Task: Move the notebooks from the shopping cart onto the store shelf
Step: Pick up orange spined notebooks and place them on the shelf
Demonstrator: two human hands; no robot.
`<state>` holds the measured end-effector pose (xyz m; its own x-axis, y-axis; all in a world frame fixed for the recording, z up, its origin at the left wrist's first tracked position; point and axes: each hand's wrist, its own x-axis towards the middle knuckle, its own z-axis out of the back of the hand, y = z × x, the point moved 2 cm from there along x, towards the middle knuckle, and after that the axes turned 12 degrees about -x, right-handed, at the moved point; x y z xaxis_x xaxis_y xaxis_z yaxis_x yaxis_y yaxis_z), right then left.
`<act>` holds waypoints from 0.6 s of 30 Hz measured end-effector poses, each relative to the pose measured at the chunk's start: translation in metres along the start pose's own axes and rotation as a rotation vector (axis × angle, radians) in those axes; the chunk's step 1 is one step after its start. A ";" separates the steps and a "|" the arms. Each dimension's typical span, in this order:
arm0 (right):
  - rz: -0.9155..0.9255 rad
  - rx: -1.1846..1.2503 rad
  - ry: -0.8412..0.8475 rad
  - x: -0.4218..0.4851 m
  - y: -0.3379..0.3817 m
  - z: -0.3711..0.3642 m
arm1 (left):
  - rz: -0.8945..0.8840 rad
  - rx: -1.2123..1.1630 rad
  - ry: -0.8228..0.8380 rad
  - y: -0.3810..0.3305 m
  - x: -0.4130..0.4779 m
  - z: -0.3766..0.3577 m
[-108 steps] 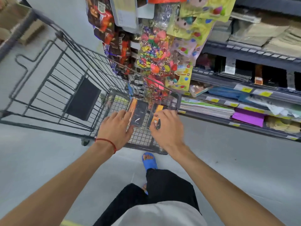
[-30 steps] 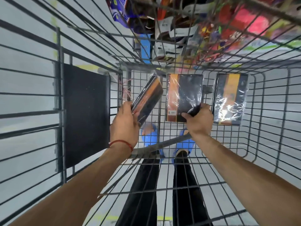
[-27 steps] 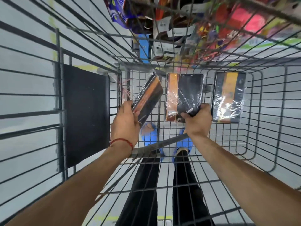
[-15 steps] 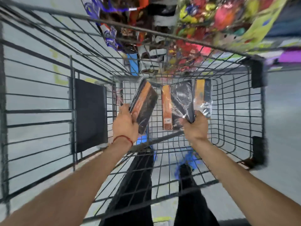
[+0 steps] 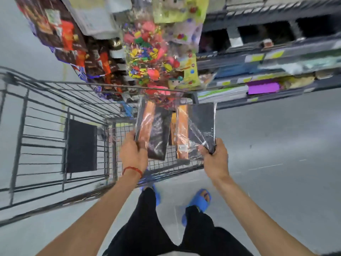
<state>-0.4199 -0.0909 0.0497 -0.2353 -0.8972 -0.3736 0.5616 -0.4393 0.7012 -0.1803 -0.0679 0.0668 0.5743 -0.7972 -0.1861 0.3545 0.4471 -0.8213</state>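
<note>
Grey wire shopping cart (image 5: 46, 137) is standing at left, its basket reaching toward the far hanging packets; dark tiered store shelf (image 5: 267, 74) is running along the far right, already holding stacked paper goods. A flat black panel (image 5: 81, 145) is leaning inside the cart's left wall. Left hand (image 5: 132, 154) is grasping a black-and-orange shrink-wrapped notebook (image 5: 153, 132) by its near edge, above the cart's right end. Right hand (image 5: 215, 157) is pinching the near corner of a second wrapped black-and-orange notebook (image 5: 195, 130), just right of the first; a sliver of orange is showing between them, possibly a third, cannot tell. Risk: the slick film is giving a poor corner pinch, so the right notebook could be slipping during the swing to the shelf.
</note>
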 end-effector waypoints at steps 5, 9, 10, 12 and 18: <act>0.021 0.050 -0.007 0.000 -0.027 0.085 | -0.064 -0.056 -0.009 -0.051 -0.036 -0.040; 0.030 0.054 -0.041 0.013 -0.046 0.147 | -0.119 -0.104 0.017 -0.092 -0.054 -0.081; 0.034 0.060 -0.049 0.017 -0.050 0.161 | -0.120 -0.114 0.035 -0.102 -0.056 -0.091; 0.038 0.081 -0.068 0.026 -0.057 0.189 | -0.136 -0.124 0.061 -0.122 -0.061 -0.113; 0.005 0.121 -0.102 0.070 -0.073 0.247 | -0.184 -0.141 0.116 -0.179 -0.055 -0.179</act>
<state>-0.6728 -0.1324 0.1222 -0.3158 -0.8966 -0.3105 0.4646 -0.4314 0.7733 -0.4079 -0.1763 0.1270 0.4187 -0.9046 -0.0803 0.3341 0.2357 -0.9126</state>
